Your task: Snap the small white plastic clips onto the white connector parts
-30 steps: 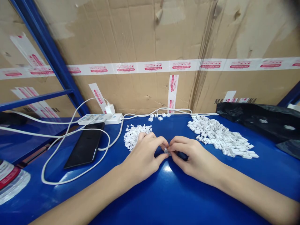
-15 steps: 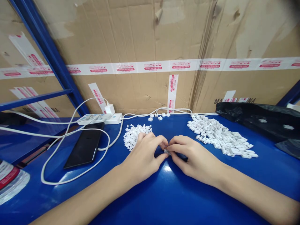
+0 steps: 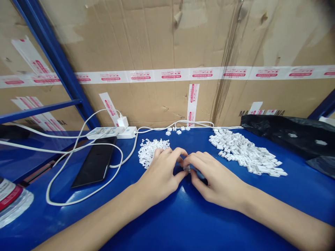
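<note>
Between my fingertips, just above the blue table, is a small white plastic piece [image 3: 186,168], partly hidden by the fingers. My left hand [image 3: 163,170] pinches it from the left with thumb and fingers. From the right, my right hand [image 3: 213,176] closes on the same piece, index finger bent over it and thumb below. Behind my left hand lies a pile of tiny white plastic parts [image 3: 149,150]. Beyond my right hand spreads a heap of larger white plastic pieces [image 3: 243,151]. Several small white pieces [image 3: 179,131] sit apart near the back edge.
A black phone [image 3: 95,162] lies at left inside a loop of white cable [image 3: 59,203]. A power strip [image 3: 106,132] with a charger is behind it. At far left stands a clear container [image 3: 15,204]. A black plastic bag [image 3: 285,136] lies back right, before cardboard [image 3: 157,101].
My right hand's fingers have shifted slightly up and left over the small piece. My left hand stays nearly still, and the piles look the same.
</note>
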`<state>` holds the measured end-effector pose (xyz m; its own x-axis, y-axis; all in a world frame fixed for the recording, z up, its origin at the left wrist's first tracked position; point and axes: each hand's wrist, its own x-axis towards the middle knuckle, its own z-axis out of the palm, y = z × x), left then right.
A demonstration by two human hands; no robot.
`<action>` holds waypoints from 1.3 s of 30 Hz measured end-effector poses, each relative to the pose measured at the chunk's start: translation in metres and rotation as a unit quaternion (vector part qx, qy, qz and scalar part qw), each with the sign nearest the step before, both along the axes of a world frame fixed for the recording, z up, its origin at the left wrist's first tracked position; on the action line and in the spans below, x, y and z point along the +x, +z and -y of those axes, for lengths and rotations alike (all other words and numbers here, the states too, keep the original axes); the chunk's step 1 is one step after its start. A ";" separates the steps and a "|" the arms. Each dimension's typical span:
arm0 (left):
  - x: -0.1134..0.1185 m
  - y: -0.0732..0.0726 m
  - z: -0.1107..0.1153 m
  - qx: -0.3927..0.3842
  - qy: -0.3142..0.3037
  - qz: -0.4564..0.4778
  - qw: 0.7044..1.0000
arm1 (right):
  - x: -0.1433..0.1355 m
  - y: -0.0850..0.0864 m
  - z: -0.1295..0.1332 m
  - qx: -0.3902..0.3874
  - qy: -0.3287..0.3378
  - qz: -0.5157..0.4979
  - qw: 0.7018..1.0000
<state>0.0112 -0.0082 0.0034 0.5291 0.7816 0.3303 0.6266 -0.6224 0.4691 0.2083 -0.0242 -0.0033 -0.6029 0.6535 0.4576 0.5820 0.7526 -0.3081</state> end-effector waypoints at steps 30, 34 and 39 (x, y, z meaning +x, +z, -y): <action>-0.029 0.015 -0.024 0.118 0.055 -0.102 0.986 | 0.004 -0.003 -0.004 0.025 -0.040 -0.018 0.999; -0.030 0.010 -0.026 0.075 0.041 -0.141 0.986 | 0.004 -0.003 -0.003 0.015 -0.045 -0.007 0.999; -0.025 0.009 -0.024 0.079 0.033 -0.129 0.988 | 0.004 -0.002 -0.003 0.013 -0.046 -0.010 0.999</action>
<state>-0.0139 0.0154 0.0127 0.5618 0.7662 0.3119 0.7536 -0.6295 0.1891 0.2119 -0.0216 -0.0052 -0.5306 0.6939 0.4868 0.6434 0.7036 -0.3016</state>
